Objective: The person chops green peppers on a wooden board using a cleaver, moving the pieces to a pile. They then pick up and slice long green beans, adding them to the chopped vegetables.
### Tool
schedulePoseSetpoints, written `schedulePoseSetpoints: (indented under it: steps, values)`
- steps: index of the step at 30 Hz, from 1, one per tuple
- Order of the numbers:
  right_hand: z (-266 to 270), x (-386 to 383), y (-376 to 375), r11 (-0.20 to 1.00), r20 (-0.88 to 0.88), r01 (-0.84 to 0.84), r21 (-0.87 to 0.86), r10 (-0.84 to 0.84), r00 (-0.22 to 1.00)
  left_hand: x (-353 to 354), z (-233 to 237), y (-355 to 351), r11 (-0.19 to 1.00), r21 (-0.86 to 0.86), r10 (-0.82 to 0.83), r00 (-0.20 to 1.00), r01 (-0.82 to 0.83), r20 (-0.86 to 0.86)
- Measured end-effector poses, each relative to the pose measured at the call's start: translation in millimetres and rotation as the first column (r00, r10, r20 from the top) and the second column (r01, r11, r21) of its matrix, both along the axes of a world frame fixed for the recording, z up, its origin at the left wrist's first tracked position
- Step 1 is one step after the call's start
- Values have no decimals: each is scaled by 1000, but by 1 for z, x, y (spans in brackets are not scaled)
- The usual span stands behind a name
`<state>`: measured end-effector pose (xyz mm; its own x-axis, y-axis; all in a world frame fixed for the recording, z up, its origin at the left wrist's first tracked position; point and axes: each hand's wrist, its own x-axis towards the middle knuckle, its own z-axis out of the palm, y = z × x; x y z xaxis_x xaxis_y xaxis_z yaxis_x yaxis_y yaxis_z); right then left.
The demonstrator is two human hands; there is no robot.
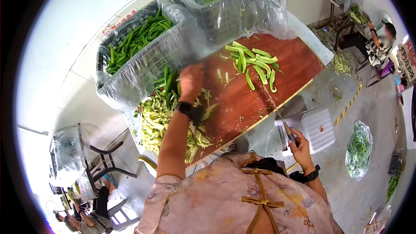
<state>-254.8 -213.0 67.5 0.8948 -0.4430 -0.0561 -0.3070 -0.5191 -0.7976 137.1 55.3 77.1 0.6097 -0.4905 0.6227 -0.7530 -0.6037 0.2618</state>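
My left hand [191,80] reaches over the left part of the red-brown board [234,108], right beside a small heap of whole green peppers [167,83]. Motion blurs its fingers. Below that wrist spreads a pile of pale seed cores and scraps [156,123]. My right hand [300,147] is closed round the handle of a knife [287,129] at the board's front edge. The thin blade points up and away over the wood. Split, opened pepper pieces [255,61] lie on the right half of the board.
Behind the board stand a plastic-lined crate of green peppers [141,39] and a second lined crate [242,11]. A white plastic stool [318,130] and a bag of greens [359,149] are on the floor at right. People [381,43] sit working at both sides.
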Motion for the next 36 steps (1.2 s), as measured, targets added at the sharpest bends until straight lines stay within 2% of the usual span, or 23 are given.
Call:
schedulePoseSetpoints:
  steps: [1, 2, 3, 4, 5, 6, 7, 10, 11, 12, 13, 14, 16, 17, 18, 19, 23, 25, 26, 28, 29, 31, 36]
  values:
    - [1, 3, 1, 928, -5, 49, 369, -50, 999, -7, -7, -16, 985, -129, -117, 993, 116, 1]
    - [3, 7, 2, 724, -27, 87, 685, -94, 995, -22, -20, -33, 977, -199, -128, 956, 75, -266]
    - [7, 13, 3, 632, -26, 72, 772, -81, 996, -43, -32, -49, 967, -254, -150, 848, 18, -509]
    - [0, 13, 1, 628, -21, 68, 775, -82, 996, -63, -30, -64, 992, -23, -122, 888, 125, -444]
    - [-12, 14, -3, 484, -47, 66, 872, -51, 998, -82, -29, -77, 954, 217, -115, 921, 207, -372]
    - [-25, 13, -7, 326, -69, 71, 943, -18, 997, -98, -36, -85, 936, 245, -144, 908, 254, -393]
    - [-34, 12, -9, 280, -108, 110, 954, -24, 994, -110, -46, -90, 913, 272, -173, 892, 304, -417]
    - [-57, 5, -19, 250, -173, 173, 953, -23, 985, -128, -63, -101, 883, 322, -204, 897, 341, -391]
    - [-68, 4, -23, 359, -180, 169, 918, -3, 984, -134, -65, -99, 876, 330, -211, 895, 351, -393]
    - [-73, 4, -25, 348, -180, 173, 922, -12, 984, -140, -60, -94, 904, 253, -237, 898, 344, -371]
    - [-77, 4, -26, 429, -246, 224, 875, -3, 969, -145, -56, -91, 926, 175, -260, 901, 335, -348]
    - [-81, 4, -27, 507, -310, 267, 820, 1, 951, -144, -63, -90, 921, 186, -264, 899, 343, -349]
    - [-85, 7, -24, 516, -285, 258, 817, -29, 958, -141, -76, -88, 946, -128, -294, 622, 298, -726]
    - [-87, 10, -22, 597, -280, 252, 761, -49, 959, -142, -82, -85, 945, -119, -291, 623, 304, -726]
    - [-87, 13, -19, 673, -272, 247, 697, -70, 960, -146, -76, -83, 938, 39, -266, 784, 346, -561]
    - [-86, 14, -18, 639, -270, 247, 728, -64, 961, -149, -70, -83, 916, 200, -261, 897, 347, -358]
    - [-86, 18, -15, 618, -257, 237, 750, -58, 965, -146, -74, -87, 901, 250, -252, 897, 354, -362]
    - [-90, 18, -15, 639, -229, 197, 743, -34, 973, -140, -84, -87, 893, 254, -183, 815, 371, -549]
    - [-93, 19, -15, 636, -225, 194, 747, -31, 974, -137, -89, -88, 892, 260, -179, 817, 369, -547]
    - [-99, 20, -15, 636, -214, 189, 748, -39, 976, -135, -94, -87, 915, 96, -160, 570, 391, -806]
    - [-102, 20, -16, 634, -212, 188, 750, -38, 976, -136, -98, -85, 915, 99, -157, 571, 391, -805]
    - [-101, 22, -17, 620, -216, 189, 761, -32, 976, -143, -91, -83, 882, 294, -238, 886, 369, -398]
    - [-97, 24, -17, 624, -188, 176, 761, -48, 981, -141, -89, -81, 864, 319, -270, 894, 389, -357]
